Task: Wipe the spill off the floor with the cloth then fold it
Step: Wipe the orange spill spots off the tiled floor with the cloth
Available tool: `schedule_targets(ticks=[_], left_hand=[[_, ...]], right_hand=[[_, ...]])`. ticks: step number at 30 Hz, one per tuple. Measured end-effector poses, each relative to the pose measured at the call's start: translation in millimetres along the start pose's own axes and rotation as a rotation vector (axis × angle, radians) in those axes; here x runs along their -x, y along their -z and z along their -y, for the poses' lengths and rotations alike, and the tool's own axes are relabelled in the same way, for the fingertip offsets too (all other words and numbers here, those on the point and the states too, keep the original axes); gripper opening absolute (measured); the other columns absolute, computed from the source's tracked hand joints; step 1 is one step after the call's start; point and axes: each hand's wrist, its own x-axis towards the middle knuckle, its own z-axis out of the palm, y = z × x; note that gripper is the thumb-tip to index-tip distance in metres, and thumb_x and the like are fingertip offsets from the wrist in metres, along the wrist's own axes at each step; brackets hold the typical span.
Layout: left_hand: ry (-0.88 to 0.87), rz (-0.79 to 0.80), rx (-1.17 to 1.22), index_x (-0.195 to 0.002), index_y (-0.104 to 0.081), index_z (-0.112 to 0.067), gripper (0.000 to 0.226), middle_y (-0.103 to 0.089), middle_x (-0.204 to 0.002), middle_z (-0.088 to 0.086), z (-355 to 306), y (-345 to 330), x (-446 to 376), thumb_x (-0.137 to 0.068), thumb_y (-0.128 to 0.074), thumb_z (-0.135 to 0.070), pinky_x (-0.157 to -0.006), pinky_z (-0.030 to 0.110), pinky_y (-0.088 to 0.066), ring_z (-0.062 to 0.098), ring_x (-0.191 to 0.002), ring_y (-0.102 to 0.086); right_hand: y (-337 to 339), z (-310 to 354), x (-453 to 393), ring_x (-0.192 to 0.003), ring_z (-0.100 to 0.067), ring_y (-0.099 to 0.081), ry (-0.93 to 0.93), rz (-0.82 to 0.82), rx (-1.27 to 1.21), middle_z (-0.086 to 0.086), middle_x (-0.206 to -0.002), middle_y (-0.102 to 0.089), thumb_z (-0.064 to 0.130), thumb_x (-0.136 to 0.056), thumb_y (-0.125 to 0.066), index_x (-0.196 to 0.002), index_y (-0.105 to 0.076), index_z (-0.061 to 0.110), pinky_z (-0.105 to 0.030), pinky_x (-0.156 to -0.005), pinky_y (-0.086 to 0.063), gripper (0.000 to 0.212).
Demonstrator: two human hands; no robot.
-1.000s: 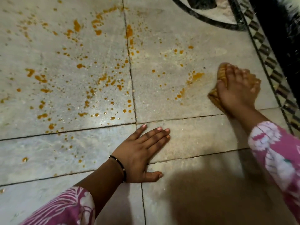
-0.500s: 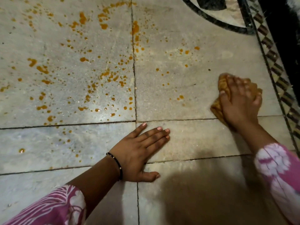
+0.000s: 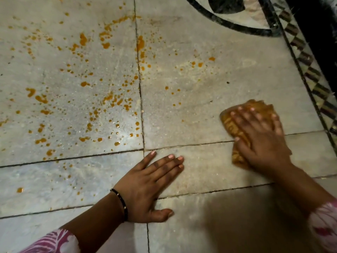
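Plainly, our right hand (image 3: 259,136) presses flat on the orange cloth (image 3: 231,125); our left hand (image 3: 145,187) lies spread on the floor (image 3: 209,84), the spill (image 3: 82,88) beyond; we see no legible writing.

Dim warm light, glare on floor (image 3: 116,133), motion-blurred right hand (image 3: 262,141), dark lower-right shadow.

Orange drops and splashes of the spill (image 3: 82,99) are scattered over the grey, mottled floor (image 3: 191,92) at the left. An orange-brown cloth (image 3: 235,130) with a woven pattern is seen at right; pink-and-white printed sleeves (image 3: 54,241) at bottom; a black-and-white checked border (image 3: 313,77) at upper right.
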Motion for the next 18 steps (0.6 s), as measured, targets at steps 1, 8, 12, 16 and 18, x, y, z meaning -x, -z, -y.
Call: schedule_targets(ticks=[1, 8, 12, 16, 18], left_hand=[[-0.004, 0.004, -0.005, -0.152, -0.016, -0.015, 0.095, -0.01, -0.16, 0.001, -0.5, -0.2, -0.2, -0.081, -0.04, -0.074, -0.116, 0.049, -0.011, 0.016, -0.147, -0.008], [-0.011, -0.005, -0.003, -0.151, -0.018, -0.014, 0.095, -0.012, -0.16, 0.001, -0.5, -0.8, 0.8, -0.081, -0.041, -0.073, -0.116, 0.049, -0.011, 0.016, -0.147, -0.009], [-0.019, -0.047, 0.033, -0.151, -0.02, -0.015, 0.095, -0.014, -0.159, 0.001, 2.5, -3.7, 2.7, -0.079, -0.043, -0.073, -0.116, 0.048, -0.011, 0.016, -0.147, -0.011], [-0.026, -0.084, 0.063, -0.151, -0.021, -0.016, 0.096, -0.014, -0.159, 0.0, 4.4, -5.6, 2.1, -0.077, -0.046, -0.072, -0.117, 0.047, -0.009, 0.015, -0.147, -0.01], [-0.025, -0.084, 0.066, -0.151, -0.019, -0.016, 0.096, -0.013, -0.16, 0.0, 5.3, -6.1, 2.7, -0.078, -0.045, -0.072, -0.117, 0.047, -0.008, 0.015, -0.147, -0.009]], right_hand=[[2.5, -6.3, -7.3, -0.144, -0.022, -0.019, -0.108, -0.012, -0.013, 0.003, -0.157, -0.024, 0.054, -0.086, -0.021, -0.149, -0.019, 0.035, -0.053, -0.113, -0.004, 0.066], [3.3, 71.8, -79.5, -0.142, -0.028, -0.021, -0.122, -0.04, -0.05, -0.003, -0.154, -0.03, 0.048, -0.084, -0.024, -0.146, -0.031, 0.029, -0.059, -0.111, -0.006, 0.066], [-6.6, 92.6, -21.0, -0.142, -0.024, -0.026, 0.3, 0.003, 0.086, 0.001, -0.154, -0.031, 0.046, -0.088, -0.031, -0.146, -0.032, 0.031, -0.056, -0.113, -0.011, 0.059], [0.4, 40.9, 19.3, -0.14, -0.024, -0.029, 0.224, 0.04, 0.027, -0.002, -0.15, -0.038, 0.05, -0.09, -0.027, -0.145, -0.028, 0.034, -0.056, -0.112, -0.014, 0.057], [5.5, 26.3, -0.8, -0.141, -0.024, -0.026, 0.039, 0.014, -0.007, 0.0, -0.153, -0.034, 0.05, -0.089, -0.025, -0.146, -0.027, 0.035, -0.056, -0.111, -0.013, 0.059]])
